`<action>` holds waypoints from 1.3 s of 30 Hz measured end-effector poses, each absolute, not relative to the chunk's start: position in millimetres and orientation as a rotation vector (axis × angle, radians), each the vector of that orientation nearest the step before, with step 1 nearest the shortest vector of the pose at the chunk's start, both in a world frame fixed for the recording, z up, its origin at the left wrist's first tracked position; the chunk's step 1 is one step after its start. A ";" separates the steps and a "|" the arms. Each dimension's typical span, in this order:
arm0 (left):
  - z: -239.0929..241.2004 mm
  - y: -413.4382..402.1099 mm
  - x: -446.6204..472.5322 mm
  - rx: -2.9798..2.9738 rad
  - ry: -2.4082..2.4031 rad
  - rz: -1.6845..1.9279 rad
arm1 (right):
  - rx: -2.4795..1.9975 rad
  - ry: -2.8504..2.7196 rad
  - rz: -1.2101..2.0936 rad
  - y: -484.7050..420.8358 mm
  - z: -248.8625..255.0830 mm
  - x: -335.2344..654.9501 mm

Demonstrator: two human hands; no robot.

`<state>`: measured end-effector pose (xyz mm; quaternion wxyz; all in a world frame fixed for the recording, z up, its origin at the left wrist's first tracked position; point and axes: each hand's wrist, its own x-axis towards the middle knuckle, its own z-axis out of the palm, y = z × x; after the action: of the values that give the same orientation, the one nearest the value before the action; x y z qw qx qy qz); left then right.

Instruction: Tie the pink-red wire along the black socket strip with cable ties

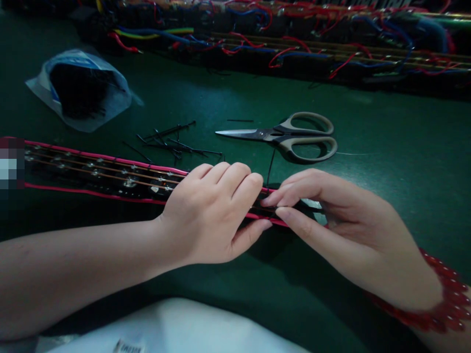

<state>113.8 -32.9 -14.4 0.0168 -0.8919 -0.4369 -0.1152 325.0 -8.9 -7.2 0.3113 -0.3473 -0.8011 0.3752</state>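
Observation:
A long dark strip (95, 176) with copper rails and red wires along both edges lies across the green table from the left. My left hand (217, 215) is wrapped over its right end, fingers curled on top and thumb underneath. My right hand (331, 220) meets it from the right, thumb and fingers pinched on the strip's end, where a thin black cable tie (271, 164) sticks up. A red bead bracelet (441, 299) circles my right wrist.
Grey-handled scissors (290, 137) lie just beyond my hands. Several loose black cable ties (171, 139) lie to their left. An open plastic bag (83, 88) of black ties sits at the far left. More wired strips (294, 44) run along the back. White cloth (172, 328) is nearest me.

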 end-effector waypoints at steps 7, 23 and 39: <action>-17.0 -33.0 114.2 -2.725 -1.342 -0.362 | -0.807 -2.317 0.645 -12.0 -1.5 322.0; -18.3 -33.5 115.2 -2.693 -1.325 -0.350 | -0.700 -2.385 0.443 -12.7 -4.4 319.4; -17.5 -32.9 113.6 -2.730 -1.349 -0.368 | -0.695 -2.426 0.379 -15.1 -2.3 322.9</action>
<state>113.6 -32.9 -17.5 0.0370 -0.8895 -0.4394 -0.1198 322.9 -15.1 -2.3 0.2908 -0.2606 -0.9096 0.1420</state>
